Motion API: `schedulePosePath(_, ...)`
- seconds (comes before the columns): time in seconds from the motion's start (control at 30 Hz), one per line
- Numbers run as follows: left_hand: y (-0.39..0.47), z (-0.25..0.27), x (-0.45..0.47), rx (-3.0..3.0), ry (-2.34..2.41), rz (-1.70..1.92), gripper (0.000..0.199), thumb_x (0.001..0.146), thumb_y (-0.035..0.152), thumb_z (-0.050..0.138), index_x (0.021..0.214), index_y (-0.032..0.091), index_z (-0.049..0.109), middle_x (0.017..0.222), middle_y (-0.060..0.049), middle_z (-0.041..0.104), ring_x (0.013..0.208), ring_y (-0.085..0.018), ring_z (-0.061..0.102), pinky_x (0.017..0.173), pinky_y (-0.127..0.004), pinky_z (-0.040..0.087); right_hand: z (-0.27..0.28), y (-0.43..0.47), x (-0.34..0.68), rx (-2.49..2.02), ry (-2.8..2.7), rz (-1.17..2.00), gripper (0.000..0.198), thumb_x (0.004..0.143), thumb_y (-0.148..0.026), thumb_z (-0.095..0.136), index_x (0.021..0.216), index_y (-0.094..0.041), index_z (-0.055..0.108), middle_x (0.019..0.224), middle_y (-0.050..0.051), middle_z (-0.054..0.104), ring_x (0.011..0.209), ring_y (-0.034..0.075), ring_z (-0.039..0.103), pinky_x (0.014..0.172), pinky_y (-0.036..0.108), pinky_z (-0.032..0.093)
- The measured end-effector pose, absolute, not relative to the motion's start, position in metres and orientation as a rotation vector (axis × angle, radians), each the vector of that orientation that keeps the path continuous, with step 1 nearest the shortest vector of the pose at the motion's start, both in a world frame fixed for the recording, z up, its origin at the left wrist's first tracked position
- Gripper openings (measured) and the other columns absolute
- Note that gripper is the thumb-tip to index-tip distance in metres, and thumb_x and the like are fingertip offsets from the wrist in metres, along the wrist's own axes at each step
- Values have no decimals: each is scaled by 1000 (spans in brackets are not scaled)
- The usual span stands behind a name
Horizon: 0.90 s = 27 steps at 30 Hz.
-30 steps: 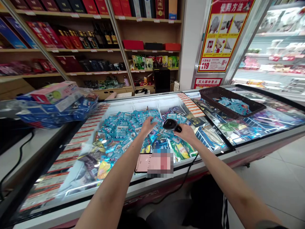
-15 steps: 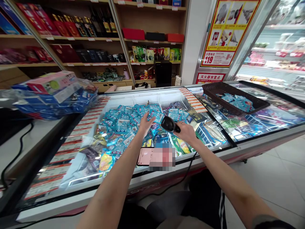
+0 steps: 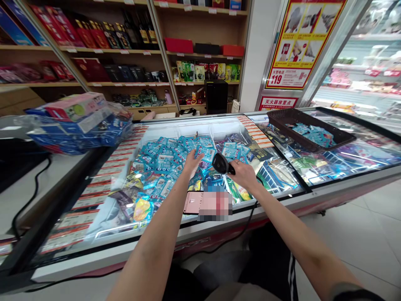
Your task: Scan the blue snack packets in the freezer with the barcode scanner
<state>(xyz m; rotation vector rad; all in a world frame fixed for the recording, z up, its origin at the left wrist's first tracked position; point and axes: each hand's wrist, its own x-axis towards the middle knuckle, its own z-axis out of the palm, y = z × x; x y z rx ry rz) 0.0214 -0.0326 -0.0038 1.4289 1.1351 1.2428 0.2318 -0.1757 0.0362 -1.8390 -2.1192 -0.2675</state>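
At the centre of the frame, the right hand [image 3: 244,175] is gripping a black scanner [image 3: 221,163] by its handle, fingers closed around it, while the scanner's head is facing the left hand [image 3: 192,163]. That hand is hovering over a spread of blue packets [image 3: 163,163], thumb and fingers parted; whether they are pinching a packet edge, I cannot tell. More blue packets [image 3: 318,136] are lying in a brown tray [image 3: 275,119] at upper right.

With so many alike packets overlapping near the scanner, its beam could be landing on a neighbour's label rather than the intended one. Glare from the glass freezer top [image 3: 103,232] could be spoiling a reading too. A phone [image 3: 191,202] is resting at lower centre, near the front edge and just beside the left forearm; a careless elbow could be knocking it off. The cord [image 3: 252,213] is hanging over that edge and could be snagging, tugging the scanner off aim.
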Motion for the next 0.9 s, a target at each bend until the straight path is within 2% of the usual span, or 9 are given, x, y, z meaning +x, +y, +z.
schedulePosePath(0.1, -29, -8, 20, 1430, 1191, 1213, 70, 68, 47, 67, 129, 20, 46, 134, -11, 46, 116, -25, 50, 90, -36, 46, 39, -172, 230, -1858, -2123, -279, 30, 83, -38, 52, 108, -21, 55, 103, 5, 64, 87, 21, 61, 67, 28, 41)
schedulePosePath(0.27, -27, -10, 20, 1498, 1259, 1198, 74, 71, 49, 63, 134, 19, 41, 143, -12, 37, 128, -28, 39, 101, -38, 38, 45, -166, 227, -1877, -2138, -291, 29, 84, -39, 51, 107, -21, 55, 104, 6, 63, 88, 21, 61, 68, 28, 41)
schedulePosePath(0.6, -31, -6, 20, 1590, 1355, 1153, 72, 74, 51, 60, 135, 18, 40, 144, -13, 36, 132, -27, 33, 106, -39, 31, 49, -163, 226, -1833, -2183, -357, 29, 85, -39, 51, 105, -19, 54, 99, 7, 64, 84, 21, 61, 65, 28, 40)
schedulePosePath(0.9, -39, 4, 24, 1744, 1455, 1174, 60, 77, 49, 56, 127, 15, 47, 132, -14, 49, 124, -29, 43, 103, -42, 34, 46, -162, 229, -1879, -2160, -346, 31, 85, -41, 50, 106, -18, 55, 103, 8, 64, 87, 21, 62, 67, 28, 41)
